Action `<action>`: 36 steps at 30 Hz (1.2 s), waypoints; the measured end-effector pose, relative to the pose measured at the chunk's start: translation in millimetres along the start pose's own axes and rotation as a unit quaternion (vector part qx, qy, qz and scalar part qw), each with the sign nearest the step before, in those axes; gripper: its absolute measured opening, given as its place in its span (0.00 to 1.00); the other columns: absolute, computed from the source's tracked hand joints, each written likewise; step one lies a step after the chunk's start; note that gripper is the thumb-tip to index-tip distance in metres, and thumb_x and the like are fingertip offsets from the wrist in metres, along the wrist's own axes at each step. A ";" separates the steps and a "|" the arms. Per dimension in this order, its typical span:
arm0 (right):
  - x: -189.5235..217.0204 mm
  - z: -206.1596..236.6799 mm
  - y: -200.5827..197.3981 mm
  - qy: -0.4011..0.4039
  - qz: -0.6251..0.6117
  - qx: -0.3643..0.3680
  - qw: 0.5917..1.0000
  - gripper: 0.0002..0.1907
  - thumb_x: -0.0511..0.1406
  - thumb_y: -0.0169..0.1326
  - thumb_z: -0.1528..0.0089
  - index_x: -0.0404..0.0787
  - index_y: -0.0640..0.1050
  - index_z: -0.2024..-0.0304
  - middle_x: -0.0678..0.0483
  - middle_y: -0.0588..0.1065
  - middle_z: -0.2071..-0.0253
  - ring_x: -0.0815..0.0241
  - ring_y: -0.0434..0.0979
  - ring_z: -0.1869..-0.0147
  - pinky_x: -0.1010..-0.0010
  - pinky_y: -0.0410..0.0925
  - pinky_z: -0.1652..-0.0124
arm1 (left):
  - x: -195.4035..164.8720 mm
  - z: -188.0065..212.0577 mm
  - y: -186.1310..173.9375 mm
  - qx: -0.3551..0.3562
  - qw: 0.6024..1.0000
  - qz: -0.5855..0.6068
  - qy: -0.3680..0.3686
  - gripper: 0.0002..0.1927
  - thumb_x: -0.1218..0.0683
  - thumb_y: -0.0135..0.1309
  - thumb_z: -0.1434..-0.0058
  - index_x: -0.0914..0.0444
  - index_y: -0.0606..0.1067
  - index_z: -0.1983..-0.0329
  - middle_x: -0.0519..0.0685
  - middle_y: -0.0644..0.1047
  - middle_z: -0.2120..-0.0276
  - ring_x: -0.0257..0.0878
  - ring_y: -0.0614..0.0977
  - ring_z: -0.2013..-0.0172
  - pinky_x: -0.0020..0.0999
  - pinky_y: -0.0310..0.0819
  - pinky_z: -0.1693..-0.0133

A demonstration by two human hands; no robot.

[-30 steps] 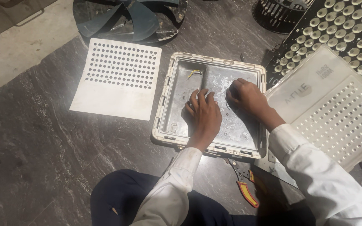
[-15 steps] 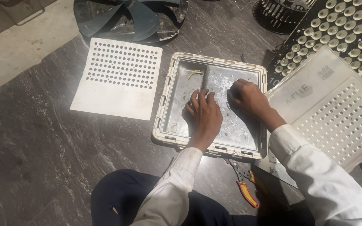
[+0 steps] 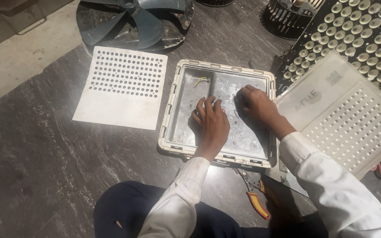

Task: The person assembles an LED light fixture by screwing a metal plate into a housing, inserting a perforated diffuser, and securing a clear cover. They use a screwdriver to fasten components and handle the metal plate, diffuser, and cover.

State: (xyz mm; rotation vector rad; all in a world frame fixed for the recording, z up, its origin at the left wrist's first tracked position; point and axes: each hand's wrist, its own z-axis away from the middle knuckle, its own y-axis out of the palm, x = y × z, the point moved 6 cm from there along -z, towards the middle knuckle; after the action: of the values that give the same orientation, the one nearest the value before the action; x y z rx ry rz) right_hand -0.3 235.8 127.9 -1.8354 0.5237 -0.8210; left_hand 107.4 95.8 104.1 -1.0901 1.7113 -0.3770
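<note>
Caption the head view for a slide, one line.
Both hands, left hand and right hand, rest flat inside a shallow metal housing on a dark stone floor, beside a perforated white panel.

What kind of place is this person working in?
Probably a repair workshop for lamps and electrical goods, with work done on the dark stone floor. Both hands rest inside an opened metal lamp housing; a fan blade, a lens board and pliers lie around.

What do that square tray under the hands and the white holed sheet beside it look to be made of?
Tray: likely cast metal, dull grey scuffed inside, cream painted rim. Holed sheet: thin, flat, matte white, probably plastic or painted metal. Both hands, left hand, right hand, rest inside.
</note>
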 end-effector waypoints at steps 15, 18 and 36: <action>6.8 4.7 -2.3 -0.007 0.017 0.023 1.000 0.09 0.30 0.58 0.47 0.33 0.72 0.67 0.42 0.74 0.65 0.38 0.78 0.61 0.53 0.70 0.62 | -1.8 0.2 -4.1 0.010 1.000 0.014 -0.001 0.19 0.54 0.51 0.36 0.65 0.72 0.43 0.53 0.67 0.39 0.53 0.61 0.33 0.63 0.54 0.40; 3.5 2.9 0.6 -0.033 0.047 0.003 0.998 0.07 0.30 0.55 0.40 0.32 0.72 0.64 0.40 0.74 0.63 0.35 0.77 0.59 0.50 0.69 0.60 | -1.5 0.6 -2.7 0.013 1.000 0.003 -0.008 0.19 0.54 0.51 0.37 0.65 0.72 0.44 0.53 0.67 0.39 0.53 0.61 0.34 0.64 0.54 0.42; 15.0 12.3 -35.8 -0.039 0.083 -0.040 0.995 0.12 0.41 0.56 0.34 0.37 0.80 0.62 0.47 0.77 0.65 0.50 0.78 0.65 0.60 0.71 0.62 | 2.3 -2.9 4.2 -0.009 0.999 0.019 0.037 0.21 0.52 0.52 0.36 0.65 0.72 0.42 0.54 0.67 0.39 0.54 0.60 0.33 0.62 0.52 0.39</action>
State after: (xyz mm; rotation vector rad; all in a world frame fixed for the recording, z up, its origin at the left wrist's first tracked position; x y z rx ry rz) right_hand 18.4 247.3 162.2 -1.8612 0.6584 -0.6221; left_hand 102.7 95.6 101.0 -1.0660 1.8012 -0.3836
